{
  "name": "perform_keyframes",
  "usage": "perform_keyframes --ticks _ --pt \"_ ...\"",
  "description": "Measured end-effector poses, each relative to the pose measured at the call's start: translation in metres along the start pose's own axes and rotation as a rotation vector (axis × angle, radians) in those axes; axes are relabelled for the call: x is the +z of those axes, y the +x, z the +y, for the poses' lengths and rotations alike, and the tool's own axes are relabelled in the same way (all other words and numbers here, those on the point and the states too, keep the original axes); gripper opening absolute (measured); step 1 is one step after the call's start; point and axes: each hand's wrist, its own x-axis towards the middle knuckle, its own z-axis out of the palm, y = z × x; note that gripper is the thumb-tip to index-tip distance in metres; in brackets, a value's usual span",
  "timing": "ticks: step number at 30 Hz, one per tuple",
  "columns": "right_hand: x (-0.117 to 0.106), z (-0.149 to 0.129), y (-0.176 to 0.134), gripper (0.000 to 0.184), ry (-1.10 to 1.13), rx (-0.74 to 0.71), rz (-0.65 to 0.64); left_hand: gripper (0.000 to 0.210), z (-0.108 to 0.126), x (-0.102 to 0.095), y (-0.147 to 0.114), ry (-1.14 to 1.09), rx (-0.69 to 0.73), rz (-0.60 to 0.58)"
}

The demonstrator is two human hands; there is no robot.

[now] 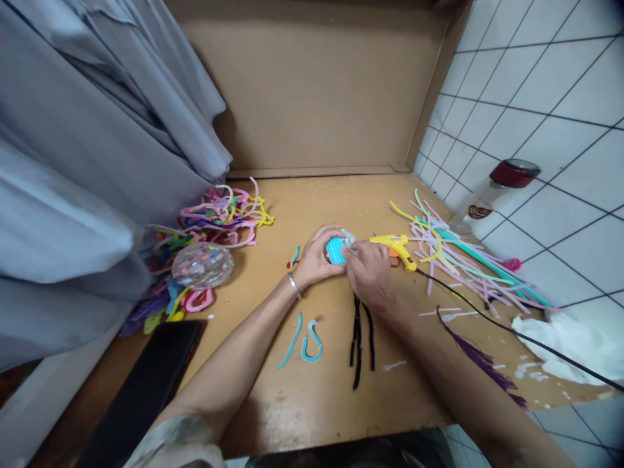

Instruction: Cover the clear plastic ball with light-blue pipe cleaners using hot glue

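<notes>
My left hand (pixel 318 259) is wrapped round a small, bright blue ribbed piece (pixel 335 250) that looks built from pipe cleaners. A pale, greyish part (pixel 347 236) shows at its upper right edge. Against that right side, my right hand (pixel 368 268) presses its closed thumb and fingers; the exact pinch point is hidden. Black pipe cleaners (pixel 358 338) lie on the table below my right hand. Two short blue pipe cleaners (pixel 312 341), one straight and one bent, rest nearer to me. Just beyond my right hand lies a yellow glue gun (pixel 400 248).
Pipe cleaners (pixel 219 214) in many colours heap at the left, beside a clear lumpy container (pixel 202 265) and a black phone-like slab (pixel 146 390). Lilac and green stems (pixel 453 250), a red-lidded jar (pixel 492 192), white tissue (pixel 570 344) and the gun's black cord (pixel 482 318) occupy the right.
</notes>
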Motion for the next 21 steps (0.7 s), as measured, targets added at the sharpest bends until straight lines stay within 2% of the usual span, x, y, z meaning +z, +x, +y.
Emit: perform_keyframes --ticks 8,11,16,21 --pt "0.0009 0.0018 0.0009 0.015 0.131 0.108 0.051 0.055 0.0003 0.0002 0.0001 0.008 0.004 0.009" --pt "0.0040 0.0036 0.0006 0.019 0.134 0.148 0.041 0.054 -0.0006 0.0004 -0.0002 0.019 -0.001 0.008" --pt "0.0039 0.0009 0.0010 0.031 0.025 0.086 0.001 0.051 -0.0006 0.0004 -0.0005 0.009 0.005 0.019" --pt "0.0029 -0.0001 0.0016 0.036 -0.018 0.061 -0.003 0.050 0.0009 0.0000 -0.0005 0.022 0.015 0.017"
